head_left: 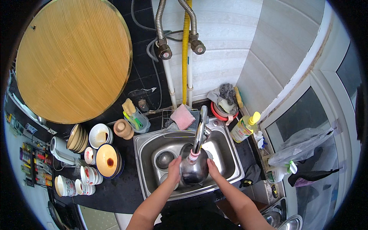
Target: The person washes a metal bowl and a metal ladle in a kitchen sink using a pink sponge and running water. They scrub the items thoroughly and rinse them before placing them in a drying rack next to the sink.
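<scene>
Both my hands grip a shiny round stainless steel bowl [194, 172] inside the sink [145, 180]. My left hand [175, 168] wraps its left side and my right hand [213, 168] its right side. The fingertips of both are partly hidden. Directly over the bowl reaches the chrome faucet [200, 132], whose pale pink-and-white tip [193, 155] covers part of it. A smaller metal bowl [165, 159] lies in the sink, left of my left hand. Whether water is running I cannot tell.
Stacked bowls [108, 161] crowd the left counter beside a wooden mortar [123, 129]. A pink sponge [182, 117] rests on a wire rack behind the sink. Right of it stand a red basin [218, 112] with rags and a yellow-capped soap bottle [244, 128].
</scene>
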Tool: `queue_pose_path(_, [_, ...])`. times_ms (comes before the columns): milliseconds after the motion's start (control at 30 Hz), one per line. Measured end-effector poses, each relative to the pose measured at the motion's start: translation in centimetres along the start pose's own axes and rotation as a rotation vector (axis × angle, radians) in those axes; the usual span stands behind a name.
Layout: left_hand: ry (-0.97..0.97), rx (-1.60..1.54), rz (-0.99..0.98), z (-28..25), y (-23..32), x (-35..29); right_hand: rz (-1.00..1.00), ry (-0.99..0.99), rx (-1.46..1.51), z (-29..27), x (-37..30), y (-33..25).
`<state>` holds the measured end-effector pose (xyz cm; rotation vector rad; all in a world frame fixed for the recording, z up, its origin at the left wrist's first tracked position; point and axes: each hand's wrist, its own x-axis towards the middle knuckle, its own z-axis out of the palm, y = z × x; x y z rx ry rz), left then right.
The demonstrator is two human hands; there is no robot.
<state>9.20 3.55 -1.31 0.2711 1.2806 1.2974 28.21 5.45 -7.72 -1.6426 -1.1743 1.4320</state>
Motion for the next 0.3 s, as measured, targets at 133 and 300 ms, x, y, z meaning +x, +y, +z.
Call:
queue_pose_path(133, [-0.06,-0.22,-0.147,1.8,0.2,0.4,0.16,-0.094,0.116,-1.9,-0.2,4.4])
queue_pose_path(300, [-0.06,-0.437,-0.158,0.9,-0.7,1.6,0.323,-0.042,0.198,-2.5,-2.1,1.7])
